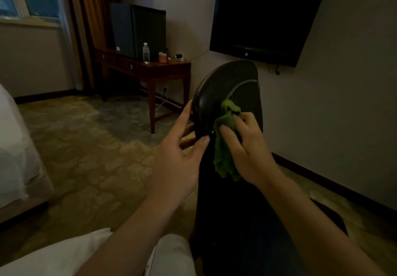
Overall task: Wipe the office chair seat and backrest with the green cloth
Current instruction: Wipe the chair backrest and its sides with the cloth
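Up at the top of the one dark, shiny chair backrest [217, 86], the right hand [247, 153] has its fingers bunched round the single green cloth [225, 157]. The cloth's crumpled and nubby, pressed on the leather, tail hanging down. The left hand [178, 162] grips the backrest's edge, thumb in front. One water bottle [146, 53] stands on the desk [154, 71] behind.

Green cloth [225, 140], black chair backrest [219, 86]
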A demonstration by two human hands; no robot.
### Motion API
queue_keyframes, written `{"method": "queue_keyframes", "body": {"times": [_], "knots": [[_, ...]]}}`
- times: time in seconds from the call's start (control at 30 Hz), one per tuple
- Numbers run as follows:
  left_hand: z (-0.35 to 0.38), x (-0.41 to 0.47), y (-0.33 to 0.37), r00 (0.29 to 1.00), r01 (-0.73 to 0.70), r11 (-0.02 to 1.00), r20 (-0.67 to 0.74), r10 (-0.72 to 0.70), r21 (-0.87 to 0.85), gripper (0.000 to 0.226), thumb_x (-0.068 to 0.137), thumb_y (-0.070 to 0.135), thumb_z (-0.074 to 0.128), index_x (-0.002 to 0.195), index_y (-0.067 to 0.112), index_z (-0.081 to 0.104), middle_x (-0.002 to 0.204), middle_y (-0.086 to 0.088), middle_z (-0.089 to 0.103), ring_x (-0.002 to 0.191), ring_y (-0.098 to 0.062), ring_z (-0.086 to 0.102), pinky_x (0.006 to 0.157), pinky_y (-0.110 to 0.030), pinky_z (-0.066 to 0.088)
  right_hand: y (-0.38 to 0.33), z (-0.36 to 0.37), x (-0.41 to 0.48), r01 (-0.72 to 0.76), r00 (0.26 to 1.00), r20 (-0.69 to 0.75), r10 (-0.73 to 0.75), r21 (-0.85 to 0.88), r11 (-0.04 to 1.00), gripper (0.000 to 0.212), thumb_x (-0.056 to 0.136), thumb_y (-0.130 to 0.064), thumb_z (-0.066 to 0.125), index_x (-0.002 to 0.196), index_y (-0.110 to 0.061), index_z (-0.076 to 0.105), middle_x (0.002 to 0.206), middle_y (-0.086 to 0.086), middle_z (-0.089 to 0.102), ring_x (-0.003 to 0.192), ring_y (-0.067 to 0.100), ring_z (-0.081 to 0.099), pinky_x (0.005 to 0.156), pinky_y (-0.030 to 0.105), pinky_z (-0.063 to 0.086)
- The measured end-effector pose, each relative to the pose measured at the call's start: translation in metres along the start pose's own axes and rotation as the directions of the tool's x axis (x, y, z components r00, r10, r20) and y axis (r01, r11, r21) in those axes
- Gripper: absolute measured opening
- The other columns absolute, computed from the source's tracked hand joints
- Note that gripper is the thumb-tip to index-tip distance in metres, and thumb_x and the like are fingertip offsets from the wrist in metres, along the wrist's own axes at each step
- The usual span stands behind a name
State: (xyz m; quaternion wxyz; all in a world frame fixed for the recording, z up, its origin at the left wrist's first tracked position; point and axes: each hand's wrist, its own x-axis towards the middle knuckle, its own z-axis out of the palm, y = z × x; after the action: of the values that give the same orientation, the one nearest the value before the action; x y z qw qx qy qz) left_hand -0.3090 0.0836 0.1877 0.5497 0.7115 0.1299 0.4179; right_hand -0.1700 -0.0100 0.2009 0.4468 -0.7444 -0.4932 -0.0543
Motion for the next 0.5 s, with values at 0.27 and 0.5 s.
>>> {"method": "queue_keyframes", "body": {"times": [0.27,0.5], "knots": [[-0.006,-0.003,-0.003,0.998,-0.002,0.999,0.069,-0.002,0.047,0.083,0.096,0.005,0.063,0.143,0.063,0.027,0.129,0.023,0.059,0.115,0.014,0.057,0.079,-0.007,0.051,-0.003,-0.016,-0.005,0.079,0.992,-0.118,-0.043,0.323,0.943,0.037,0.084,-0.009,0.073,0.118,-0.023,0.065,0.111,-0.008,0.070,0.102,0.006,0.068,0.084,0.027,0.058],[-0.009,-0.003,-0.001,0.997,0.011,0.999,0.081,-0.014,0.034,0.087,0.096,-0.003,0.060,0.140,0.066,0.028,0.128,0.021,0.060,0.112,0.009,0.061,0.078,-0.015,0.056,-0.016,-0.009,0.009,0.078,0.996,-0.059,-0.067,0.220,0.972,0.025,0.082,-0.017,0.077,0.104,-0.027,0.070,0.111,-0.011,0.065,0.101,0.005,0.066,0.087,0.029,0.058]]}}
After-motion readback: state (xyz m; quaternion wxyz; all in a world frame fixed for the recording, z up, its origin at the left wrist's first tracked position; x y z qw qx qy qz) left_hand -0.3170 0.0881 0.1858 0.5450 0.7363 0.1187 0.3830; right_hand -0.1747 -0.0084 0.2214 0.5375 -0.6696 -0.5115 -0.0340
